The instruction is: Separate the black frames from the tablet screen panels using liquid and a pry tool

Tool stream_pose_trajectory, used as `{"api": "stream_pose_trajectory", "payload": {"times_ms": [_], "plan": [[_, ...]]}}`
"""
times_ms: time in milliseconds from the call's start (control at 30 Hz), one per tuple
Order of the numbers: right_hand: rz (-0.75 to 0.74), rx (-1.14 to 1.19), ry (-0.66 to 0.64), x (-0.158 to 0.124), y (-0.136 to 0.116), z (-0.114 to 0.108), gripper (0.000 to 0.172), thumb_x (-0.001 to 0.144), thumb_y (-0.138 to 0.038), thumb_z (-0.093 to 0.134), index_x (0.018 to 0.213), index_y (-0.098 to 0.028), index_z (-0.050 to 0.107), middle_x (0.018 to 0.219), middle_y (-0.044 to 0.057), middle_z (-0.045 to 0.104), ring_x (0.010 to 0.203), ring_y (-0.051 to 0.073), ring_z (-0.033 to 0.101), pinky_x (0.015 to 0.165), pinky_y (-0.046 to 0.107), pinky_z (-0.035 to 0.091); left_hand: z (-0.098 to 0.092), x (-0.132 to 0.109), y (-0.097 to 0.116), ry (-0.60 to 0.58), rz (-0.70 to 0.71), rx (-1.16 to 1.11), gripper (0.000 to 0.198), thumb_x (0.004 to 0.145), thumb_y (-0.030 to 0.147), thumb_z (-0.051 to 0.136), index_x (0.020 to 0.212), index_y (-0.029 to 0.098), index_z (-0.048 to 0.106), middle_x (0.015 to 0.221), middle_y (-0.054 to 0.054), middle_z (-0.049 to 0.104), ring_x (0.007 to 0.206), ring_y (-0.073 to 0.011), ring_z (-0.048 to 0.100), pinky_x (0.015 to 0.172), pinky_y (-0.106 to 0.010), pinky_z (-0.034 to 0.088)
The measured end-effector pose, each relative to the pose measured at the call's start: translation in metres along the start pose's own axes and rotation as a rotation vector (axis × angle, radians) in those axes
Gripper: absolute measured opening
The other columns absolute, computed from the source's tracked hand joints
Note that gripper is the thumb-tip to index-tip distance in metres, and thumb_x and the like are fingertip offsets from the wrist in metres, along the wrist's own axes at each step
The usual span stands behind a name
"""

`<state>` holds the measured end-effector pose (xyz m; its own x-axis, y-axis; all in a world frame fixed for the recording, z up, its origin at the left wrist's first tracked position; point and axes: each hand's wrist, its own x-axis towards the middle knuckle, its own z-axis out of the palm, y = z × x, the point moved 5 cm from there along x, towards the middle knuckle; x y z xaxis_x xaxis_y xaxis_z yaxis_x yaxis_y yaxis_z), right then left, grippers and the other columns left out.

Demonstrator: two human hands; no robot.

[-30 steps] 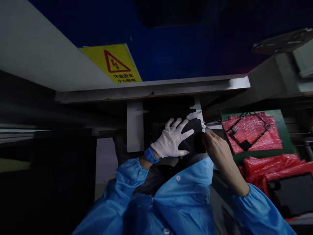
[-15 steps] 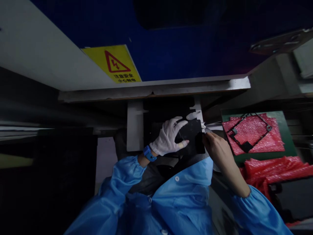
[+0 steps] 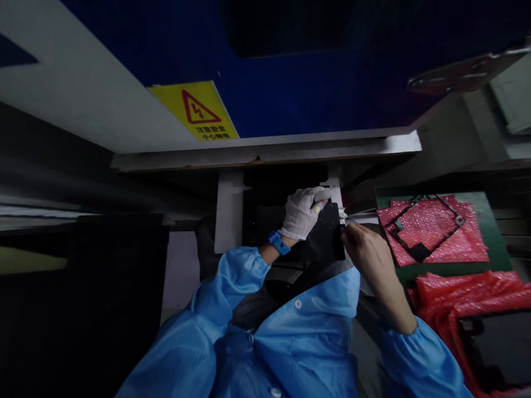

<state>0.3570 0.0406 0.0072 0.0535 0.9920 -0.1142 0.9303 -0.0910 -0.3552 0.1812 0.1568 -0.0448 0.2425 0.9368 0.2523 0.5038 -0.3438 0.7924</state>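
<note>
Flat black rigid panel (image 3: 327,243), judged light but scratch-prone: my white-gloved left hand (image 3: 302,213) gripped its top edge, my bare right hand (image 3: 362,251) pinched the small white corner tab (image 3: 343,214).

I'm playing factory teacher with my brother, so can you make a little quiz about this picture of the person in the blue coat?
1. True or false: the left hand wears a white glove and the right hand is bare.
2. What colour is the warning sign with the lightning bolt? A green, B yellow, C pink.
3. Fill in: the thin black frame lies on ____ bubble wrap.

Key: 1 true; 2 B; 3 red.
</note>
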Motion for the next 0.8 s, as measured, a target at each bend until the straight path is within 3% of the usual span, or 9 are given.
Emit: {"api": "stream_pose_trajectory", "payload": {"times_ms": [133, 333, 567, 667, 800], "plan": [[0.001, -0.001, -0.003, -0.001, 0.003, 0.0, 0.035, 0.11, -0.046, 0.05, 0.082, -0.027, 0.058, 0.077, 0.007, 0.064, 0.067, 0.022, 0.057, 0.063, 0.033, 0.029, -0.01, -0.011, 0.006, 0.005, -0.013, -0.035, 0.023, 0.114, 0.03, 0.074, 0.135, 0.021, 0.076, 0.137, -0.013, 0.086, 0.133, -0.0295, 0.082, 0.12, -0.043, 0.064], [0.001, -0.015, -0.005, -0.003, 0.004, 0.003, 0.049, 0.117, -0.054, 0.043, 0.083, -0.026, 0.062, 0.076, 0.008, 0.065, 0.066, 0.022, 0.057, 0.063, 0.034, 0.026, -0.04, -0.056, 0.028, -0.133, 0.04, -0.091, 0.024, 0.11, 0.037, 0.078, 0.13, 0.022, 0.078, 0.121, -0.008, 0.088, 0.108, -0.0238, 0.087, 0.095, -0.03, 0.071], [0.006, -0.187, 0.065, -0.009, 0.003, 0.005, 0.064, 0.123, -0.06, 0.03, 0.087, -0.024, 0.067, 0.074, 0.007, 0.065, 0.059, 0.019, 0.051, 0.059, 0.034, 0.016, -0.058, -0.085, 0.029, -0.216, -0.005, -0.078, 0.024, 0.11, 0.032, 0.074, 0.132, 0.023, 0.081, 0.121, -0.008, 0.089, 0.106, -0.0239, 0.088, 0.094, -0.031, 0.073], [-0.003, -0.227, 0.076, -0.013, 0.003, 0.005, 0.062, 0.123, -0.062, 0.031, 0.09, -0.024, 0.067, 0.073, 0.006, 0.063, 0.058, 0.019, 0.05, 0.059, 0.033, 0.015, -0.06, -0.088, 0.028, -0.23, -0.019, -0.068, 0.027, 0.11, 0.031, 0.074, 0.134, 0.025, 0.081, 0.123, -0.007, 0.089, 0.109, -0.0241, 0.088, 0.096, -0.032, 0.074], [-0.018, -0.205, 0.031, -0.016, 0.002, 0.005, 0.049, 0.12, -0.051, 0.038, 0.092, -0.023, 0.066, 0.077, 0.007, 0.068, 0.061, 0.019, 0.055, 0.057, 0.033, 0.017, -0.059, -0.089, 0.025, -0.237, -0.021, -0.06, 0.029, 0.107, 0.029, 0.075, 0.135, 0.027, 0.082, 0.123, -0.006, 0.089, 0.107, -0.0242, 0.088, 0.097, -0.034, 0.075]]}}
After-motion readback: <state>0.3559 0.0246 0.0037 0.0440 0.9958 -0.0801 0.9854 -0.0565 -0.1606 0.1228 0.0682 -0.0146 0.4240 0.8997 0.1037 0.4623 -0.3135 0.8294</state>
